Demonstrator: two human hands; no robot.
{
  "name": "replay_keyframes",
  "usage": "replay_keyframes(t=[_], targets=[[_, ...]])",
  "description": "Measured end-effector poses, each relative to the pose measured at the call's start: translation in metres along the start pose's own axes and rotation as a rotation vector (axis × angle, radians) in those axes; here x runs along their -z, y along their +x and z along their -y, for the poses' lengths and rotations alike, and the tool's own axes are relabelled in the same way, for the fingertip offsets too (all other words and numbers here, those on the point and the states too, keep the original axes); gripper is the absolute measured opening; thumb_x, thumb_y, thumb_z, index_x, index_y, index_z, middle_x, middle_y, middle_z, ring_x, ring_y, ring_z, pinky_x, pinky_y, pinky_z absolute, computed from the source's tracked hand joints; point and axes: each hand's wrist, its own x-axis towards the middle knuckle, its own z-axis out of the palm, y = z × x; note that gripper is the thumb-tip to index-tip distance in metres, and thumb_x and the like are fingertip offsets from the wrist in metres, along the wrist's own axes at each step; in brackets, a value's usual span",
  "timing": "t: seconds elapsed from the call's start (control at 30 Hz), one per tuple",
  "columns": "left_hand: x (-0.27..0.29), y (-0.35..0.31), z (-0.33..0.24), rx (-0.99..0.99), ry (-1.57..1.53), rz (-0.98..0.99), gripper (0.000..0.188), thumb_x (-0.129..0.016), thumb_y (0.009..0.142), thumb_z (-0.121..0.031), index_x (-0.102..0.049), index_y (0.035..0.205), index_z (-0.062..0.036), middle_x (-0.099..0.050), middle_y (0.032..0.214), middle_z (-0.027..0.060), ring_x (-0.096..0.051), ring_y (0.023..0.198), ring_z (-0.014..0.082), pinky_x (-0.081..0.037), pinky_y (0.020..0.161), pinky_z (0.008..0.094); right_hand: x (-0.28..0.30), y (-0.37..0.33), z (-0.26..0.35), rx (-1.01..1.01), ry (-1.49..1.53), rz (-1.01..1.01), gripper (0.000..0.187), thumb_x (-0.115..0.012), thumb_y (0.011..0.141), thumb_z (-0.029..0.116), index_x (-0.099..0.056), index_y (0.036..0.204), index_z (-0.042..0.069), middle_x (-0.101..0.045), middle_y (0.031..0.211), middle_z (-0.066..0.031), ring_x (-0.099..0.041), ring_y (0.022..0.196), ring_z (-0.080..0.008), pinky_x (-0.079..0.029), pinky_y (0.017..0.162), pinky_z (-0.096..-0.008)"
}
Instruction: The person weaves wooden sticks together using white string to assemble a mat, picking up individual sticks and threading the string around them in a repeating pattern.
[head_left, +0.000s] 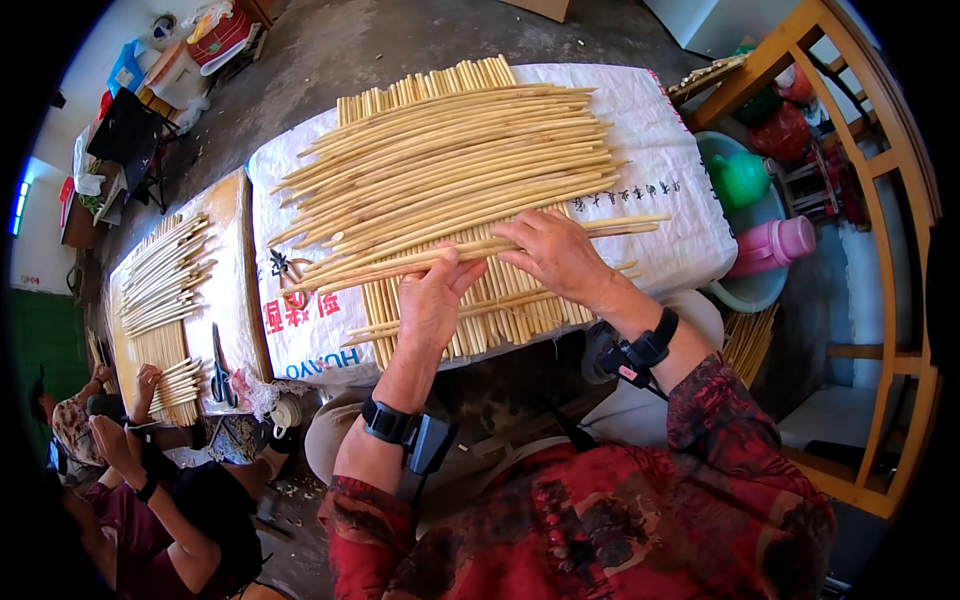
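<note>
Across the front of the table, my left hand point(432, 300) pinches a few pale yellow stalks point(375, 272) between thumb and fingers. My right hand point(552, 255) closes over the same stalks farther right, its fingers bent down onto them. Beneath lies a layer of stalks point(490, 325) running front to back. Beyond my hands, a broad row of long stalks point(450, 160) lies crosswise on that layer. A few loose crosswise stalks point(500, 305) rest nearer to me. A white woven sack point(670, 150) with coloured print covers the table under everything.
At left, a co-worker's hand point(145, 388) is by another table with stalks point(165, 280) and dark scissors point(221, 372). To the right stand a basin point(745, 290) holding a pink thermos point(775, 245) and a green plastic vessel point(740, 180), and a wooden frame point(880, 220).
</note>
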Motion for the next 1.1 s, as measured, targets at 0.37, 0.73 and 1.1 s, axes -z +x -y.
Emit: replay_keyframes(t=[0.37, 0.73, 1.1], targets=[[0.010, 0.000, 0.005, 0.045, 0.006, 0.066, 0.018, -0.057, 0.086, -0.009, -0.055, 0.102, -0.0010, -0.060, 0.100, 0.0149, -0.060, 0.092, 0.0269, -0.051, 0.084, 0.0419, -0.001, 0.009, -0.010, -0.322, 0.214, 0.345, 0.028, -0.064, 0.076, 0.029, -0.063, 0.092, 0.006, -0.060, 0.081, -0.0099, -0.058, 0.078, -0.0275, -0.045, 0.066, -0.0335], [0.016, 0.001, 0.011, 0.050, 0.028, 0.041, 0.019, -0.054, 0.088, -0.008, -0.054, 0.103, 0.0036, -0.059, 0.101, 0.0172, -0.060, 0.091, 0.0273, -0.051, 0.084, 0.0405, -0.002, 0.010, -0.021, -0.318, 0.311, 0.353, 0.022, -0.060, 0.079, 0.024, -0.064, 0.089, 0.005, -0.062, 0.079, -0.0108, -0.060, 0.075, -0.0260, -0.045, 0.066, -0.0332], [0.016, -0.011, 0.006, 0.084, 0.101, -0.019, 0.017, -0.052, 0.089, -0.008, -0.052, 0.101, 0.0048, -0.058, 0.103, 0.0194, -0.060, 0.092, 0.0278, -0.050, 0.085, 0.0407, -0.010, 0.011, -0.030, -0.168, -0.016, 0.306, 0.020, -0.056, 0.082, 0.027, -0.065, 0.089, 0.010, -0.057, 0.079, -0.0080, -0.057, 0.078, -0.0285, -0.046, 0.065, -0.0371]])
